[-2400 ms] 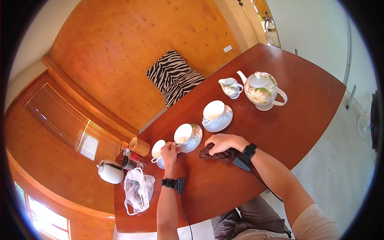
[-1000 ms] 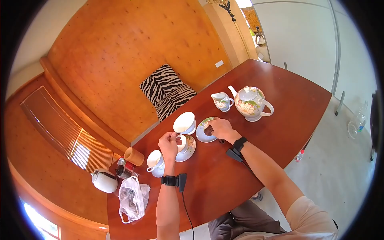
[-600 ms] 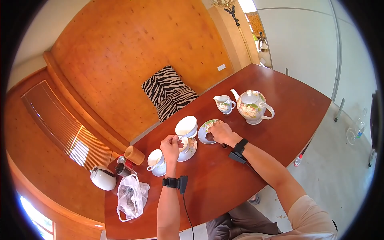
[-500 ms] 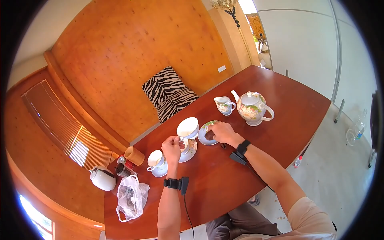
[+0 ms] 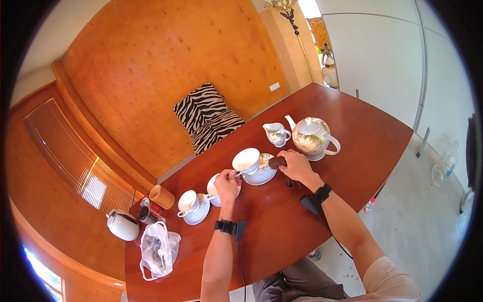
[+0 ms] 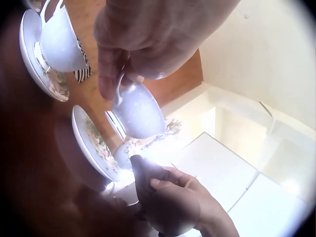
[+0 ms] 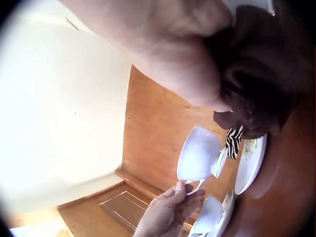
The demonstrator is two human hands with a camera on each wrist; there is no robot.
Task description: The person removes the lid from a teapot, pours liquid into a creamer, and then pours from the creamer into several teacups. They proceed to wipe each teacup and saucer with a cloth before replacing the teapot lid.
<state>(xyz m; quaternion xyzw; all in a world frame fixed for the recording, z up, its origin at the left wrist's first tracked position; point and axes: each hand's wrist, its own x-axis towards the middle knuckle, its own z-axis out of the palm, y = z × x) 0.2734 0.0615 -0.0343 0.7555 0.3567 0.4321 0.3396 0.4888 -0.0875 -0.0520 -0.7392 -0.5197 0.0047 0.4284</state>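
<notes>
My left hand (image 5: 227,185) pinches a white teacup (image 5: 245,160) by its handle. The cup hangs tilted above a flowered saucer (image 5: 262,173), and a gap shows between them in the left wrist view. My right hand (image 5: 298,166) grips a bunched dark brown cloth (image 5: 276,162) just right of that saucer. In the right wrist view the cloth (image 7: 256,79) bulges out past the fingers and overlaps the saucer's far end. Partly behind my left hand, a second cup (image 5: 214,187) stands on its saucer. Further left is a third cup (image 5: 187,200) on a saucer (image 5: 199,213).
A flowered teapot (image 5: 311,138) and a small creamer (image 5: 275,135) stand at the back right. Along the table's left end are a plastic bag (image 5: 158,250), a glass jar with a dark lid (image 5: 147,215), a wooden cup (image 5: 162,196) and a white kettle (image 5: 122,225).
Half a second ago the cloth was on the saucer; my right hand has since drawn it off to the right. My left hand has brought the teacup rightward over that saucer.
</notes>
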